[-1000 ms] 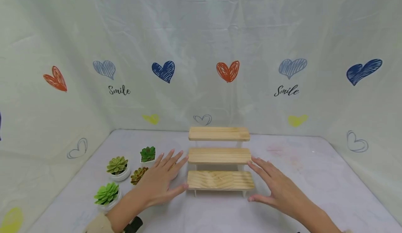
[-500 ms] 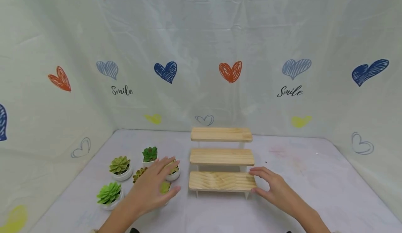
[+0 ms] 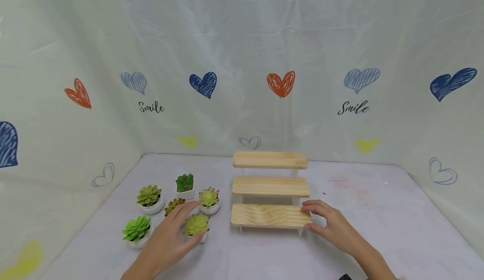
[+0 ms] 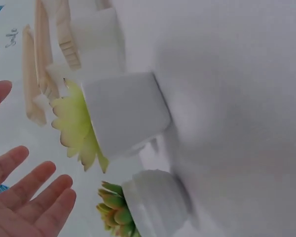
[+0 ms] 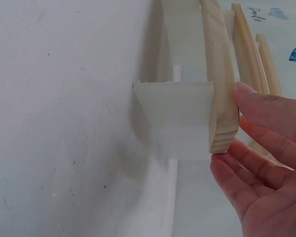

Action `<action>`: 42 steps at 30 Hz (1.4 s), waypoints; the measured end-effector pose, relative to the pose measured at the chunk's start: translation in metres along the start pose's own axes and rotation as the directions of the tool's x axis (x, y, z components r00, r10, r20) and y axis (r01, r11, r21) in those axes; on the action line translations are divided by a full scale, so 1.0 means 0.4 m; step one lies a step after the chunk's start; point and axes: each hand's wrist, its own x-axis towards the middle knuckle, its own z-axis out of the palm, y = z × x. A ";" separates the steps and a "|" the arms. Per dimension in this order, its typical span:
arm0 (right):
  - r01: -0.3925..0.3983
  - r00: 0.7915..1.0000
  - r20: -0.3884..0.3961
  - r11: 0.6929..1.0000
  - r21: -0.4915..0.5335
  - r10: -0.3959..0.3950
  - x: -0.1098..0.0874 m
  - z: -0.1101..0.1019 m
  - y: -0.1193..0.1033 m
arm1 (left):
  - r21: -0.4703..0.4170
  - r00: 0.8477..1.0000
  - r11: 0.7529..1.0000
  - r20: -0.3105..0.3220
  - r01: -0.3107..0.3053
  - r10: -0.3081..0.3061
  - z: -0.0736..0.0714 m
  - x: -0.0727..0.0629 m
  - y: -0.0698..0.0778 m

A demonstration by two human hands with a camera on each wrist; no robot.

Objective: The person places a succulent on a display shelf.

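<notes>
In the head view, a three-tier wooden display stand (image 3: 264,215) stands on the table with thin pale supports. My right hand (image 3: 336,229) holds the right end of its lowest plank; in the right wrist view the thumb lies against the plank (image 5: 221,94) and other fingertips meet its end. My left hand (image 3: 164,238), fingers spread, is beside a yellow-green succulent (image 3: 196,223) in a white pot. The left wrist view shows that square white pot (image 4: 126,116) upright on the table, with the left hand (image 4: 32,197) apart from it and holding nothing.
More potted succulents stand left of the stand: a pale green one (image 3: 209,198), a dark green one (image 3: 185,182), a brownish one (image 3: 174,205), an olive one (image 3: 148,195) and a bright green one (image 3: 137,228). A heart-printed sheet (image 3: 242,116) hangs behind the table.
My left hand has moved left and nearer, away from the stand to the succulents. My right hand has come down from the middle tier to the lowest plank's end. The view has shifted slightly.
</notes>
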 end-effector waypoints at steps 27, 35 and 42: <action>-0.021 0.999 0.043 0.998 0.051 0.018 -0.010 0.003 -0.004 | -0.398 0.928 0.842 0.227 0.365 -0.295 0.033 -0.015 -0.064; -0.015 0.999 0.044 0.998 0.059 0.013 -0.011 -0.006 -0.004 | -0.441 0.931 0.835 0.298 0.329 -0.210 0.054 0.000 -0.094; -0.008 0.998 0.066 0.997 0.072 0.004 -0.006 0.001 0.003 | -0.437 0.927 0.842 0.329 0.317 -0.178 0.043 0.002 -0.108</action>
